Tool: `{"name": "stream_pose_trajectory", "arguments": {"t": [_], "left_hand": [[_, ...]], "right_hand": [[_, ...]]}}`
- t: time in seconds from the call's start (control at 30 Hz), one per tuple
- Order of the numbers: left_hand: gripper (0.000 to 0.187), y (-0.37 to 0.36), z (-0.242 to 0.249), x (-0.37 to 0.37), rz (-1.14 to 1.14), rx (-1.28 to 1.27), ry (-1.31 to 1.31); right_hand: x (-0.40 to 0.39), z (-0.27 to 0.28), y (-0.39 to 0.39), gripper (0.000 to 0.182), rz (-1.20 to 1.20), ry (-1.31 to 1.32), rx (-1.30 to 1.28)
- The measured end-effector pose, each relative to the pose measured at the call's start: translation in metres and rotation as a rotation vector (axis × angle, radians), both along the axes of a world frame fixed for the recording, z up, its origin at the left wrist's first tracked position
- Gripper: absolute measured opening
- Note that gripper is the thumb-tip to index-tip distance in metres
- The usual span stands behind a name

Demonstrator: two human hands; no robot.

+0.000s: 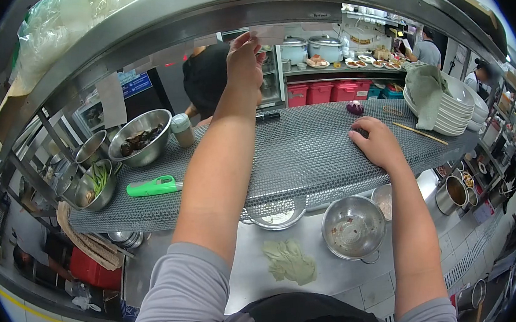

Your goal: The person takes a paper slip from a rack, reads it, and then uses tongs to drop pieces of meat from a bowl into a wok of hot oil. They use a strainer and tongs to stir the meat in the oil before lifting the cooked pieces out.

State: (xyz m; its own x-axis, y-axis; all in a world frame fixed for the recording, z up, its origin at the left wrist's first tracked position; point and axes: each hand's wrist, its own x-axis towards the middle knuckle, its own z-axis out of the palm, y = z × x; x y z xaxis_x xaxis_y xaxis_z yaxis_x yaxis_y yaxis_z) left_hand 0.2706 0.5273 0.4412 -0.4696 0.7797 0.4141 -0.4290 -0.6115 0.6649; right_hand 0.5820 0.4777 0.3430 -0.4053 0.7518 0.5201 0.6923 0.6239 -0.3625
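Observation:
My left hand (245,61) is raised to the rail of the overhead shelf, its fingers pinched at the edge of a pale paper slip (269,35) hanging there. My right hand (377,142) lies on the grey mesh mat (305,138), fingers loosely bent and thumb apart, with nothing in it. Just beyond it sits a cut purple onion (355,108). A wooden chopstick (420,133) lies to its right. Left of my left forearm, a green lighter (153,186) rests on the mat. A black marker-like object (267,116) lies behind that forearm.
Stacked white plates (443,105) with a cloth (425,94) stand at the right. Steel bowls (141,138) and a lidded jar (182,131) stand at the left. Below are a colander-like bowl (354,227) and a green cloth (289,261). A person in black (205,80) is beyond the shelf.

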Motion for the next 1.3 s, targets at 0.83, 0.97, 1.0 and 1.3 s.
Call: {"name": "stream_pose_trajectory", "arguments": {"t": [0.83, 0.97, 1.0, 1.3], "left_hand": [[0.024, -0.019, -0.015, -0.008, -1.069, 0.142, -0.06], [0.02, -0.019, -0.016, -0.01, -1.056, 0.192, -0.128], [0.02, -0.016, -0.018, -0.012, -1.072, 0.176, -0.133], [0.019, -0.014, -0.018, -0.016, -1.092, 0.25, -0.049]], "right_hand": [[0.002, -0.004, 0.003, 0.029, 0.018, 0.06, 0.001], [0.001, -0.002, 0.003, 0.03, 0.017, 0.039, -0.012], [0.003, -0.002, 0.003, 0.03, 0.01, 0.019, -0.021], [0.003, -0.003, 0.001, 0.033, -0.008, 0.005, -0.02]]}}
